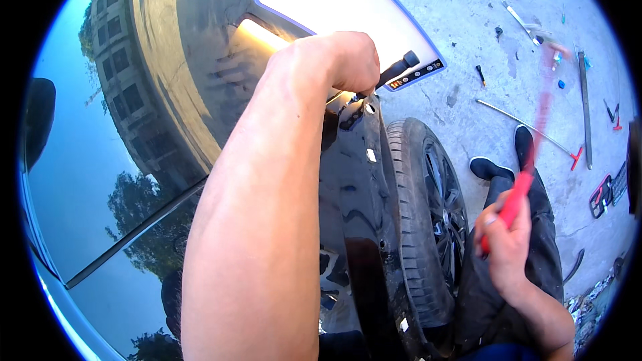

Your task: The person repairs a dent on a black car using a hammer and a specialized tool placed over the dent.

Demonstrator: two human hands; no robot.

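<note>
My left hand is closed in a fist over the edge of a dark, glossy car panel. What its fingers hold is hidden from above. Beside that fist, a black rod with a thick round end slants across the lower corner of a white panel board with a blue rim. My right hand grips the red handle of a hammer-like tool, which points up and away. Motion smears its far end, so the head's shape is unclear.
A tyre with a dark wheel stands against the car's edge, near my legs. On the concrete floor lie a rod with a red T-handle, a long dark bar and several small tools. Yellow light reflects near the board.
</note>
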